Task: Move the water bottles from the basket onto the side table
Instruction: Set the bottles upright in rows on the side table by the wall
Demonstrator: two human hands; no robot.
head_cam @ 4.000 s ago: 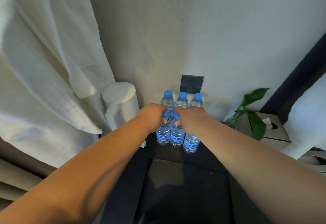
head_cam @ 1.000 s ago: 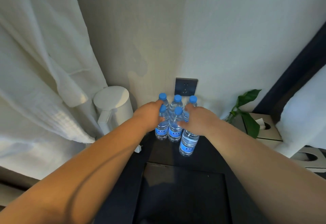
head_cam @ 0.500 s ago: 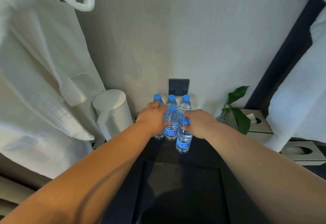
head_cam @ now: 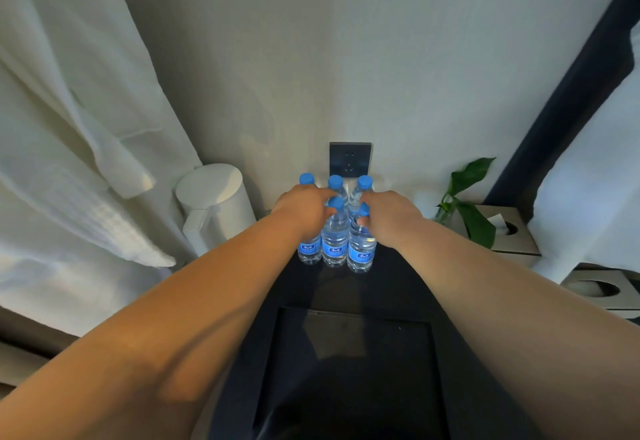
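Together, left hand (head_cam: 304, 211) and right hand (head_cam: 391, 218) grip water-filled bottles (head_cam: 361, 249) atop side table (head_cam: 391, 287).

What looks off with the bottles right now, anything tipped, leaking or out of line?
Nothing serious. All six water bottles stand upright on the side table, no spill visible. Only the front-right bottle, gripped by the right hand, sits slightly forward of its row; the left hand grips the front-left bottle.

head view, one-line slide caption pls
Left hand and right hand grip upright water bottles on dark side table.
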